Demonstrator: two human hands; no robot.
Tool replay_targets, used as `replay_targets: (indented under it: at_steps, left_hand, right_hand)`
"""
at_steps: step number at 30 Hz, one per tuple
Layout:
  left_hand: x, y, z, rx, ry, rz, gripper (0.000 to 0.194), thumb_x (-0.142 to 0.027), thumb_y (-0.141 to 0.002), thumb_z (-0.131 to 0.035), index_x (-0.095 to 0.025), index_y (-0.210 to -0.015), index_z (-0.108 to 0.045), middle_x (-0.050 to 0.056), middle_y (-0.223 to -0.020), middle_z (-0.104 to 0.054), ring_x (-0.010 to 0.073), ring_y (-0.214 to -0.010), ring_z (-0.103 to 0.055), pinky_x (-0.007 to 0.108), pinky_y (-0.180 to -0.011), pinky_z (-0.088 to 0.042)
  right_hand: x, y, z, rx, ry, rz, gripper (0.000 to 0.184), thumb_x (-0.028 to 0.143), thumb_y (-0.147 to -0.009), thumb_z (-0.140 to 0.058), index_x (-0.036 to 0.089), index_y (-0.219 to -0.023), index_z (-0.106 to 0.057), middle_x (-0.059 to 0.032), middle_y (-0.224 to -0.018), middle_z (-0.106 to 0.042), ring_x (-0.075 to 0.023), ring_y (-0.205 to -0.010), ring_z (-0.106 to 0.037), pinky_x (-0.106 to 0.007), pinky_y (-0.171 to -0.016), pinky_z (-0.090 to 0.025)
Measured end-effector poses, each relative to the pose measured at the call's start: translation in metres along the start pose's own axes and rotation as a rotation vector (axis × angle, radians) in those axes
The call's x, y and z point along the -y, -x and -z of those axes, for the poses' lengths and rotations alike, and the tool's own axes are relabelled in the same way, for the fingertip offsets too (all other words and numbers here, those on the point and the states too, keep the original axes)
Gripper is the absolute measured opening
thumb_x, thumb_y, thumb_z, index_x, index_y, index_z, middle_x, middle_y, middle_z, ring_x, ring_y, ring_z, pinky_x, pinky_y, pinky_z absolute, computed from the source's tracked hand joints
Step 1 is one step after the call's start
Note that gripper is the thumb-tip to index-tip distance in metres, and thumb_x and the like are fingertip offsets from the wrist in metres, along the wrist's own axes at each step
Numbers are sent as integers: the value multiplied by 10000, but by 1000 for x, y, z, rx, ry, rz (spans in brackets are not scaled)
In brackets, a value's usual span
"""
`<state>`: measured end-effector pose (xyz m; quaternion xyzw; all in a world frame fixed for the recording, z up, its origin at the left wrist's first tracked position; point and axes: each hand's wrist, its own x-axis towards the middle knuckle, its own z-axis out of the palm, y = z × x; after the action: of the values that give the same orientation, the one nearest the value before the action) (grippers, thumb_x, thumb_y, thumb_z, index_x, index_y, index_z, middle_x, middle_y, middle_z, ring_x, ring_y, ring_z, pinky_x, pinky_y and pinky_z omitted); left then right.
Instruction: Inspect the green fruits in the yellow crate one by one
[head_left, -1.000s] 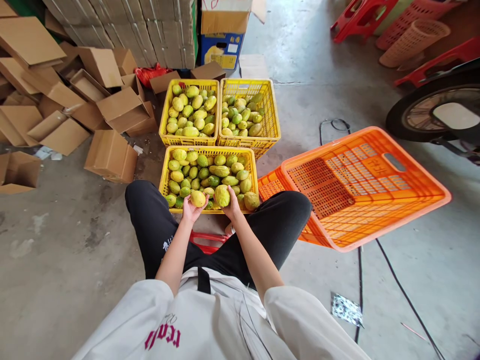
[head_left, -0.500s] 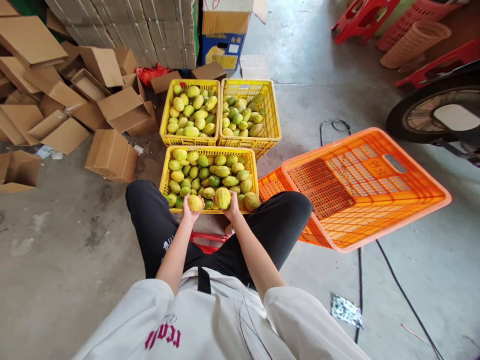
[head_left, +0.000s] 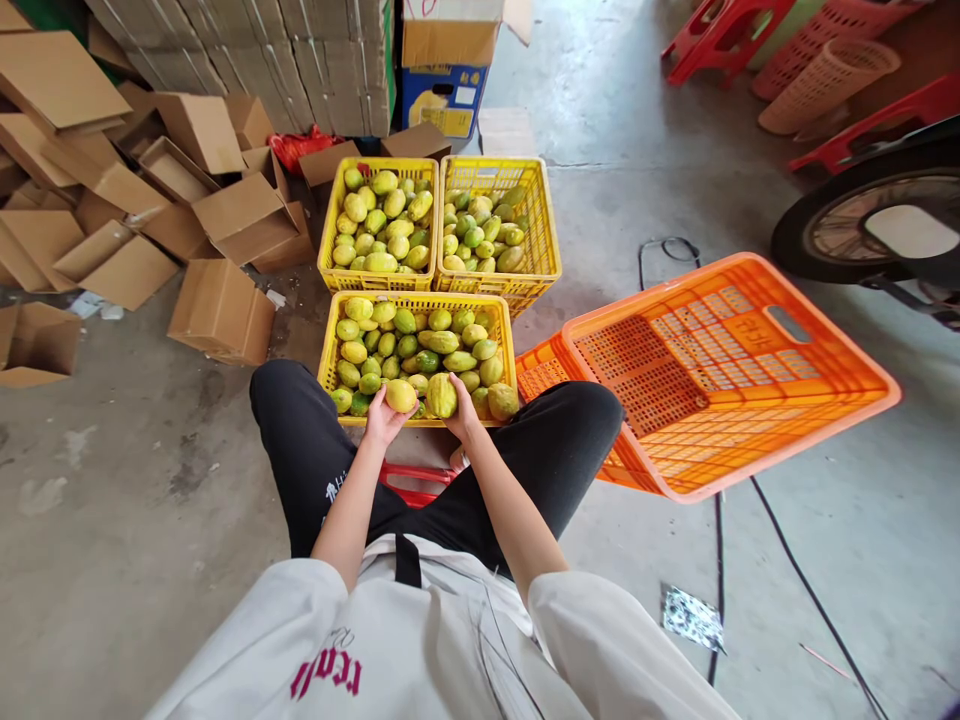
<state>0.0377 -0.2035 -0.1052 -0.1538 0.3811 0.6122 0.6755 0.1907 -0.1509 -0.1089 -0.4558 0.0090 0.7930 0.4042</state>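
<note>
My left hand [head_left: 385, 424] is closed around a smooth, rounded yellow fruit [head_left: 401, 396]. In my right hand [head_left: 462, 410] is a larger, ridged yellow-green fruit [head_left: 441, 395], gripped from its right side. The two fruits are held close together, with a small gap between them, over the near edge of a yellow crate [head_left: 513, 350]. That crate holds many green and yellow oval fruits [head_left: 442, 341]. A bumpy fruit [head_left: 502, 402] lies in its near right corner, just right of my right hand.
Behind stand two more yellow crates [head_left: 322, 240] [head_left: 556, 235] of fruit. An orange crate [head_left: 757, 380] leans tilted at my right. Cardboard boxes [head_left: 225, 310] are heaped at left. A wheel [head_left: 810, 225], black cables [head_left: 806, 590] and red stools [head_left: 697, 40] are on the right.
My left hand has moved a little to the right with its fruit, turning it. My right hand has shifted slightly left and up, bringing the two fruits closer together.
</note>
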Motion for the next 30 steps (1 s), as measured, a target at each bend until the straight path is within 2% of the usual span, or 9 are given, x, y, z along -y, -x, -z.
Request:
replay_targets:
  at_steps: [4,8,13,20,24,28,30]
  left_hand:
    - [-1,-2,2,-65,12,-3,210,-358,-960,-571,-158,-968,-634,92,-836,-704,221,-785,-712,362,-758,-614]
    - [-1,-1,3,-86,13,23,192,-322,-964,-528,-156,-946,-622,92,-827,-711,219,-796,-728,329,-714,-622]
    - [-1,0,2,-122,-23,43,193,-349,-934,-570,-164,-957,-620,74,-789,-710,174,-645,-686,256,-550,-570]
    - [-2,-2,3,-129,-77,26,221,-362,-930,-554,-156,-933,-635,64,-742,-690,161,-594,-650,240,-512,-535]
    - [0,-3,2,-124,-82,8,233,-373,-942,-571,-155,-942,-654,69,-762,-706,168,-627,-669,261,-571,-567]
    - [0,1,1,6,18,-44,401,-499,-972,-506,-155,-1070,-689,110,-908,-738,231,-822,-725,350,-741,-614]
    - [-1,2,1,35,67,-85,368,-467,-974,-511,-178,-1116,-689,111,-985,-745,241,-902,-726,377,-815,-610]
  right_hand:
    - [2,1,1,-3,-11,-12,153,339,-929,-582,199,-913,-641,-16,-678,-706,-224,-705,-753,-338,-635,-658]
    - [2,2,2,26,-21,-28,161,347,-903,-558,203,-890,-628,-35,-682,-710,-255,-752,-767,-379,-659,-668]
    - [1,-1,5,59,-63,-57,172,384,-882,-584,215,-865,-614,-38,-688,-716,-268,-765,-772,-401,-675,-669]
    - [-1,-8,10,57,-111,-62,226,409,-909,-570,197,-897,-650,-53,-703,-728,-264,-755,-775,-398,-696,-670]
    - [0,-6,9,47,-152,-19,245,428,-913,-576,199,-911,-661,-51,-722,-741,-254,-760,-771,-372,-684,-671]
    - [3,0,3,40,-181,-7,272,476,-917,-609,208,-927,-652,-44,-770,-756,-235,-749,-763,-352,-643,-669]
    - [4,3,1,36,-173,12,248,463,-924,-617,218,-932,-646,-35,-792,-761,-221,-736,-759,-340,-625,-667]
